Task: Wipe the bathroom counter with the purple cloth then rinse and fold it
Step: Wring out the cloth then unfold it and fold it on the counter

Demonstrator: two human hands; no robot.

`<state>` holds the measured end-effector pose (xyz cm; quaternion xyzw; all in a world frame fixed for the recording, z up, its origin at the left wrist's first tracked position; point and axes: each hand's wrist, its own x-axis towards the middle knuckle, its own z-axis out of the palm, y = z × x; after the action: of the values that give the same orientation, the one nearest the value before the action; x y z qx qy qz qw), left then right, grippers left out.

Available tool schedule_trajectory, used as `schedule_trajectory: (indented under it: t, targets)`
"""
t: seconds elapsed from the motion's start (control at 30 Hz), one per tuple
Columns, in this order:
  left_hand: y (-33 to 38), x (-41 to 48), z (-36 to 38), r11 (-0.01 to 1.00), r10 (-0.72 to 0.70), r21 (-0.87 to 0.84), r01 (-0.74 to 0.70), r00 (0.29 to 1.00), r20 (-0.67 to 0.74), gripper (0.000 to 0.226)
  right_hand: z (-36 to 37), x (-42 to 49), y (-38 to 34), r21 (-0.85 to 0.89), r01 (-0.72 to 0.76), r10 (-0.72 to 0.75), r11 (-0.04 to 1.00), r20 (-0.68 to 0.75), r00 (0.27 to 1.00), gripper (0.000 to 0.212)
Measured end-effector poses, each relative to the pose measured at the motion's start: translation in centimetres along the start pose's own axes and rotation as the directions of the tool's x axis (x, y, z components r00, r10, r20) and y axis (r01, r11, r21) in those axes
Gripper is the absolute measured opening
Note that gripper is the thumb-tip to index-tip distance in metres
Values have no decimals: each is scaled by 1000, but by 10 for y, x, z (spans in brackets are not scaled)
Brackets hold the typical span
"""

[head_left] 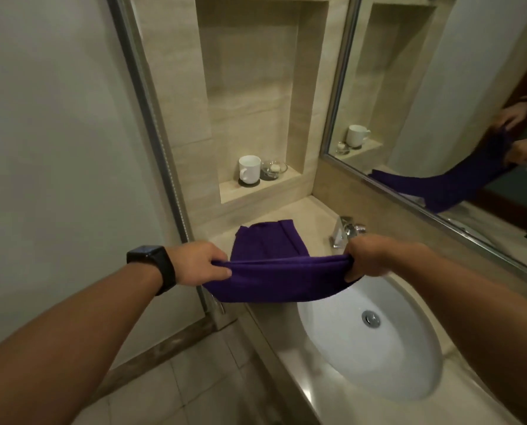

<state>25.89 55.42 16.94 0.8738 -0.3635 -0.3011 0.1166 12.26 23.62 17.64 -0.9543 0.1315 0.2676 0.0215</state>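
The purple cloth is stretched between both hands above the left end of the beige counter. Its far part lies flat on the counter and its near edge hangs folded over toward me. My left hand, with a black watch on the wrist, pinches the cloth's left end. At the right end my right hand grips the bunched corner, just in front of the chrome faucet. The cloth's right part hangs over the rim of the white sink.
A wall niche holds a white mug on a dark coaster and a small glass bowl. A framed mirror runs along the right wall. A glass shower panel with a metal frame stands left of the counter. Tiled floor lies below.
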Motion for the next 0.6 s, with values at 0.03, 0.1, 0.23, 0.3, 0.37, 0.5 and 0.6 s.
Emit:
schedule_trajectory:
  t: [0.03, 0.1, 0.23, 0.3, 0.37, 0.5, 0.6]
  targets:
    - [1, -3, 10, 1000, -12, -26, 13, 998, 58, 19, 11, -5, -2, -6, -14, 14, 1000, 28, 1000, 34]
    - [2, -5, 29, 997, -50, -43, 57, 985, 163, 22, 29, -15, -4, 1, -40, 40, 999, 88, 995, 35]
    - [6, -5, 42, 984, -150, -46, 174, 934, 325, 37, 45, -24, -5, -29, -98, 101, 995, 209, 973, 31]
    - [11, -2, 38, 976, -176, -58, 209, 919, 354, 38, 43, -20, 1, -30, -129, 132, 991, 262, 956, 42]
    - [13, 3, 32, 964, -200, -91, 249, 909, 367, 36, 32, -16, 7, -48, -148, 155, 988, 321, 934, 53]
    - [14, 19, 20, 954, -218, -106, 280, 893, 393, 29, 10, -3, 16, -82, -114, 138, 990, 422, 896, 57]
    - [12, 34, 16, 964, -187, -122, 236, 929, 318, 11, -3, 14, 27, 68, -72, 40, 995, 389, 920, 40]
